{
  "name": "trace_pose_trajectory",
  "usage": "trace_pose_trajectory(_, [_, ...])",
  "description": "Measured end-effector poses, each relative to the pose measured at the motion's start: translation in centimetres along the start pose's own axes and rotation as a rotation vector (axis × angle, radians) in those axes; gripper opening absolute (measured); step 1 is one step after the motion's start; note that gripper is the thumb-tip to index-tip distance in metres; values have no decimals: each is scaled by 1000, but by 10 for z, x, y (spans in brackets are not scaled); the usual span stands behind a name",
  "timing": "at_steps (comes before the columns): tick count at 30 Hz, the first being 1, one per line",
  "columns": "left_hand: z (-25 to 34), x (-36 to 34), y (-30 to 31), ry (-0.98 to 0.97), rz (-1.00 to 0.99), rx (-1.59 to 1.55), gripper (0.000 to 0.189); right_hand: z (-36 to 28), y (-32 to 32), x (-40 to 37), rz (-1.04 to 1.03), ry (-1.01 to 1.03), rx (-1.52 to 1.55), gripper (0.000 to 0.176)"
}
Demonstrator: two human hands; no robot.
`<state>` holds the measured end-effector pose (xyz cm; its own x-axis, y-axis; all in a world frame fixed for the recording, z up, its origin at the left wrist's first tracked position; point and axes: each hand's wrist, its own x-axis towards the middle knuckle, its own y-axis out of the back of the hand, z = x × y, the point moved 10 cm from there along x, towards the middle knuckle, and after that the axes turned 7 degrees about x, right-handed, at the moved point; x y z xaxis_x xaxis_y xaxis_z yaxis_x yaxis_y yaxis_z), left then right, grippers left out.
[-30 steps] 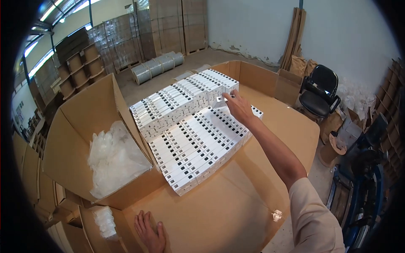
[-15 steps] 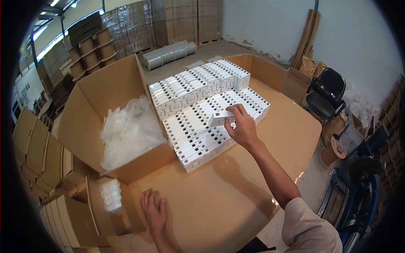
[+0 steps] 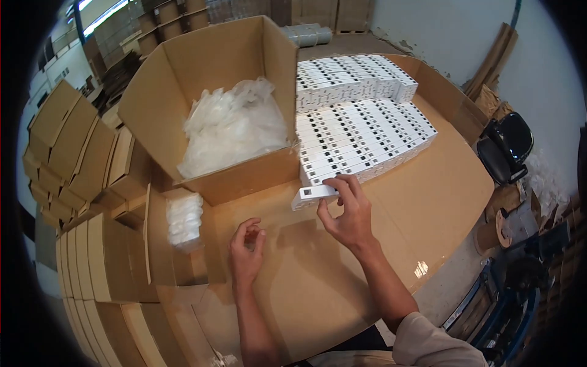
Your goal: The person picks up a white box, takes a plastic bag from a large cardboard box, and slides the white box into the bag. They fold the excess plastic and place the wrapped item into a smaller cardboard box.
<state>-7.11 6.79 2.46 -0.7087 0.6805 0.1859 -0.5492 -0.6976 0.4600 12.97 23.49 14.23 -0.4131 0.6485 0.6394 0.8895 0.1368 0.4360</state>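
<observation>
My right hand (image 3: 350, 214) grips a small white box (image 3: 314, 194) with a black square on its top, held over the cardboard surface (image 3: 391, 226) just in front of the stacked white boxes (image 3: 367, 131). Rows of these boxes lie side by side, with a higher layer at the back. Left of my right hand, my left hand (image 3: 247, 251) is raised a little over the cardboard, its fingers curved and apart, holding nothing. A small open carton (image 3: 214, 260) with white wrapped items (image 3: 184, 219) sits to its left.
A large open carton (image 3: 238, 178) holds crumpled clear plastic bags (image 3: 235, 122). Flat-folded brown cartons (image 3: 92, 153) are piled at the left. At the right are a black chair (image 3: 506, 150), a cardboard spool (image 3: 489, 235) and blue metal equipment (image 3: 520, 300).
My right hand has brought the white box back from over the stack, nearer to me. My left hand has lifted from the cardboard, its fingers now curved. The view has turned left and down.
</observation>
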Motion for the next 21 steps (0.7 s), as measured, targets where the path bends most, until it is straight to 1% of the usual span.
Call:
trace_pose_trajectory(4, [-1,2,1,13,-27,-130,25,-8,-42,-27,-89,-46,63,38])
trace_pose_trajectory(7, [-6,4,-1,62,-37,-297,25,-13,-66,-40,-140,20,64,42])
trace_pose_trajectory(10, [-11,7,0,70,-42,-329,26,-10,-84,-52,-173,84,79,45])
trace_pose_trajectory(14, [-20,10,-3,94,23,-350,23,-2,-94,-63,-191,138,103,46])
trace_pose_trajectory(16, [-21,12,-5,79,38,-343,21,10,-103,-69,-198,78,199,44])
trace_pose_trajectory(19, [-25,10,-6,135,-8,-233,22,14,-106,-68,-244,-12,325,42])
trace_pose_trajectory(21, [-28,12,-4,141,22,-267,26,20,-107,-65,-260,-68,406,39])
